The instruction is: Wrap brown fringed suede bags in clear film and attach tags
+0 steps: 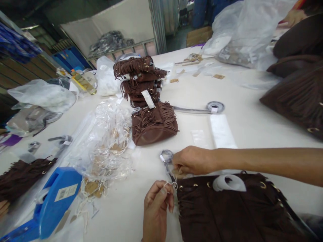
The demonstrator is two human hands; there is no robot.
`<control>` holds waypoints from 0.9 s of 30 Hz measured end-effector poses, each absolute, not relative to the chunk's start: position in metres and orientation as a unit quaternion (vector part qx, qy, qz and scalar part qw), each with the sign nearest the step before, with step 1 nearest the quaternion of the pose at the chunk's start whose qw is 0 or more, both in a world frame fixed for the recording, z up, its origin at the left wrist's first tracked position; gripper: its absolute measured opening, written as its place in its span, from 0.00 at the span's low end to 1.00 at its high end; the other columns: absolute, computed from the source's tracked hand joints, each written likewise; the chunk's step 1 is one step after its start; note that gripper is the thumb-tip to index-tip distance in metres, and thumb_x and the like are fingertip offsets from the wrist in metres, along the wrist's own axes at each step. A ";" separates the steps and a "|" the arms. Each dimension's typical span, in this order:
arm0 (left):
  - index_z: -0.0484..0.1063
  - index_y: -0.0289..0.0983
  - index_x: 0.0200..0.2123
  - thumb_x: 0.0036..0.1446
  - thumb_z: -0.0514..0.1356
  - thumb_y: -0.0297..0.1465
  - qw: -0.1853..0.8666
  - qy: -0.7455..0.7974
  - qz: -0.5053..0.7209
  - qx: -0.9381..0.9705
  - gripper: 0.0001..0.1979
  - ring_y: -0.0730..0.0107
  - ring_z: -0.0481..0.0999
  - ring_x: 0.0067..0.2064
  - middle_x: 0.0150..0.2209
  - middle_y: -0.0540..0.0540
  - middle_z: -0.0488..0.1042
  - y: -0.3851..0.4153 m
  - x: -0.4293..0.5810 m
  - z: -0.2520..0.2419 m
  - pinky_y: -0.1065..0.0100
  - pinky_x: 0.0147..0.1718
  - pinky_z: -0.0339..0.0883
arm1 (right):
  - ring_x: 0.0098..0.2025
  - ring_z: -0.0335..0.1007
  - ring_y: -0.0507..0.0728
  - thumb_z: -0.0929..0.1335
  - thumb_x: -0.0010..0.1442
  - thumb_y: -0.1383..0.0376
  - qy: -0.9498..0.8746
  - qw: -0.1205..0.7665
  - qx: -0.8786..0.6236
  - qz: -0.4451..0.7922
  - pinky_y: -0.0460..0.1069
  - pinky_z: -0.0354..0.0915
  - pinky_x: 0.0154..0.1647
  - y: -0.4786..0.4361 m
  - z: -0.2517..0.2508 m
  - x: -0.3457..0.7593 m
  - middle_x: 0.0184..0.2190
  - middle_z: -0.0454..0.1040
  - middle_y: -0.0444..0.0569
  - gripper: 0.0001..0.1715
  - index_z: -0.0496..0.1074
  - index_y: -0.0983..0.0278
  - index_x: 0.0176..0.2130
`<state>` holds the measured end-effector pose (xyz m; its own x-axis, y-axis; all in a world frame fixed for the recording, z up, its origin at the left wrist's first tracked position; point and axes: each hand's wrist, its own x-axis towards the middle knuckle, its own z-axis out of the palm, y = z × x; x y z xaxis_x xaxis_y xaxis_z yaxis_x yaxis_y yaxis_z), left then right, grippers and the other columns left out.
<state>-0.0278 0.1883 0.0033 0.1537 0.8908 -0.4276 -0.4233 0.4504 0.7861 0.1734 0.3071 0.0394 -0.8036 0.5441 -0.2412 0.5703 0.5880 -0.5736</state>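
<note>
A dark brown fringed bag [237, 208] with gold eyelets lies on the table in front of me. At its upper left corner my left hand [157, 208] pinches a thin white string [171, 183] between thumb and fingertips. Just above, my right hand [191, 160] is closed, and a tan tag [179, 173] shows under its fingers. A wrapped strap [166, 157] lies beside the right fingers, partly hidden by them. On the bag's upper edge sits a curled white paper [229, 183].
Brown fringed bags stand in a stack [141, 84], with one bag [155, 124] before it. Left are a clear plastic bag [111, 127] of stringed tags and a blue tape dispenser [59, 198]. Another person's hand [294, 17] shows top right, another [3, 207] at the left edge.
</note>
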 end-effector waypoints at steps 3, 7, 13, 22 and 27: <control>0.69 0.35 0.29 0.58 0.61 0.36 0.731 0.444 0.464 0.232 0.11 0.79 0.61 0.24 0.29 0.50 0.64 0.187 -0.033 0.000 0.74 0.22 0.53 | 0.38 0.70 0.56 0.67 0.56 0.68 0.913 -0.013 0.283 -0.292 0.48 0.62 0.37 0.302 0.028 0.185 0.43 0.72 0.52 0.20 0.70 0.63 0.50; 0.66 0.35 0.28 0.54 0.64 0.39 0.756 0.437 0.449 0.190 0.14 0.80 0.61 0.23 0.27 0.51 0.64 0.182 -0.039 0.001 0.74 0.21 0.51 | 0.35 0.68 0.56 0.67 0.54 0.68 0.935 -0.018 0.257 -0.244 0.49 0.62 0.35 0.300 0.014 0.185 0.46 0.68 0.53 0.28 0.67 0.60 0.55; 0.64 0.35 0.24 0.50 0.68 0.39 0.750 0.470 0.438 0.157 0.18 0.81 0.60 0.24 0.27 0.51 0.63 0.175 -0.042 0.014 0.76 0.24 0.56 | 0.38 0.67 0.57 0.68 0.52 0.67 0.930 0.008 0.276 -0.243 0.49 0.60 0.35 0.305 0.016 0.175 0.40 0.70 0.50 0.16 0.70 0.62 0.43; 0.76 0.34 0.44 0.54 0.65 0.38 0.709 0.489 0.458 0.219 0.17 0.82 0.61 0.22 0.31 0.43 0.75 0.186 -0.045 0.015 0.78 0.19 0.51 | 0.30 0.63 0.53 0.70 0.54 0.57 0.807 0.062 0.415 -0.415 0.45 0.53 0.28 0.309 0.041 0.176 0.28 0.70 0.43 0.13 0.69 0.63 0.34; 0.61 0.39 0.62 0.57 0.62 0.39 0.692 0.538 0.418 0.238 0.31 0.85 0.52 0.14 0.25 0.49 0.74 0.190 -0.033 0.004 0.78 0.13 0.43 | 0.30 0.63 0.51 0.70 0.52 0.66 0.735 -0.002 0.382 -0.561 0.43 0.56 0.28 0.312 0.034 0.184 0.29 0.69 0.42 0.16 0.68 0.65 0.42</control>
